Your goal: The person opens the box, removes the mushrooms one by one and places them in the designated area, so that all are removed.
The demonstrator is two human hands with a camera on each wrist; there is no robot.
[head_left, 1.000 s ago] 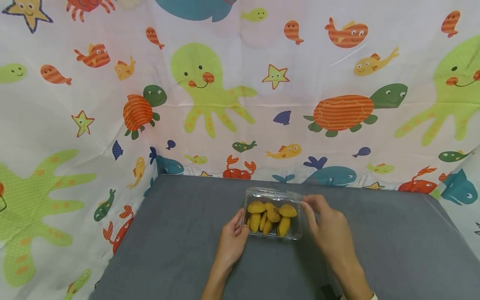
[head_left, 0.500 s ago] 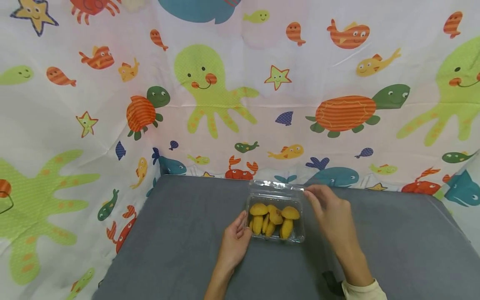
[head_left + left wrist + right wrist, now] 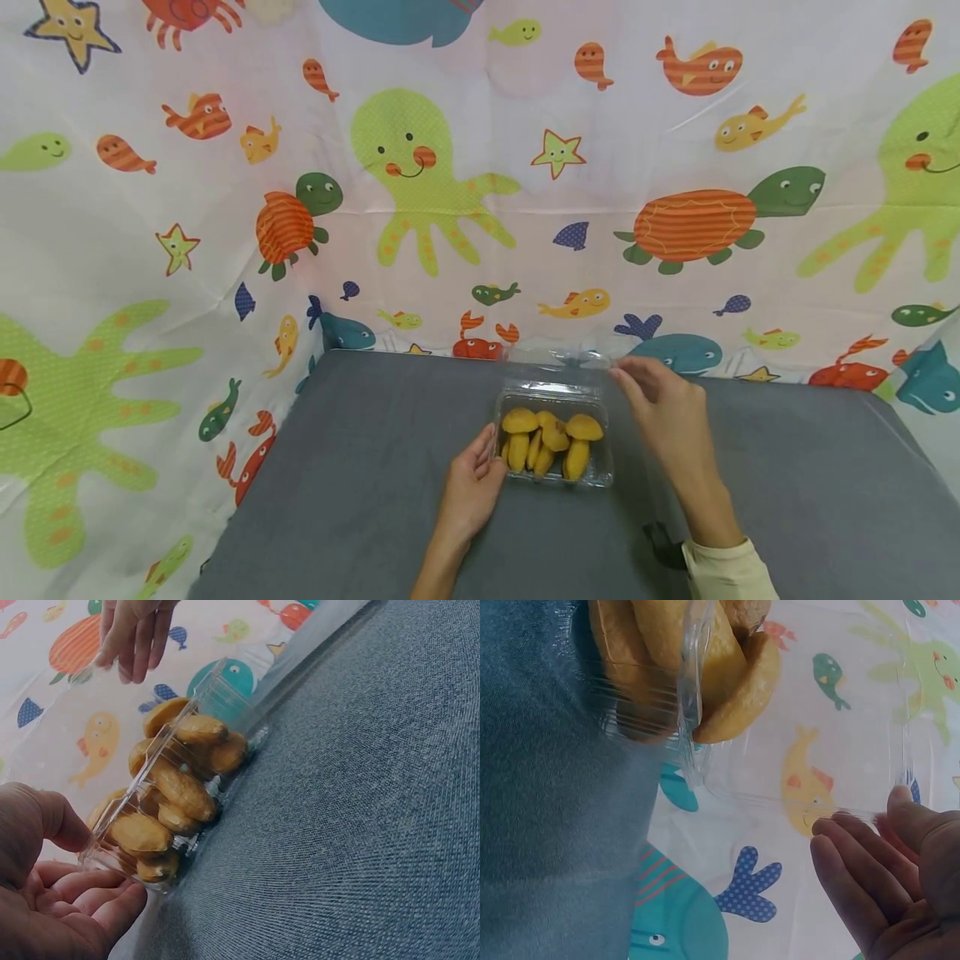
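A clear plastic clamshell box point(image 3: 555, 481) rests on the grey table with several yellow mushroom-shaped pieces point(image 3: 577, 458) inside. Its see-through lid point(image 3: 555, 360) is raised, standing up at the back. My left hand point(image 3: 468, 492) holds the box's left side, thumb on the rim and fingers against the wall in the left wrist view. At the lid's right corner, my right hand point(image 3: 675, 421) pinches the edge between thumb and fingers; the right wrist view shows this hand point(image 3: 900, 877) at the lid's corner.
A grey cloth-covered table point(image 3: 360, 483) lies beneath. Behind and at the sides hangs a white curtain point(image 3: 525, 208) printed with sea animals. A dark strap-like item point(image 3: 663, 550) is by the right sleeve point(image 3: 727, 571).
My right hand has moved up and away, swinging the lid from lying low over the box to standing raised behind it. The left hand keeps its hold on the box.
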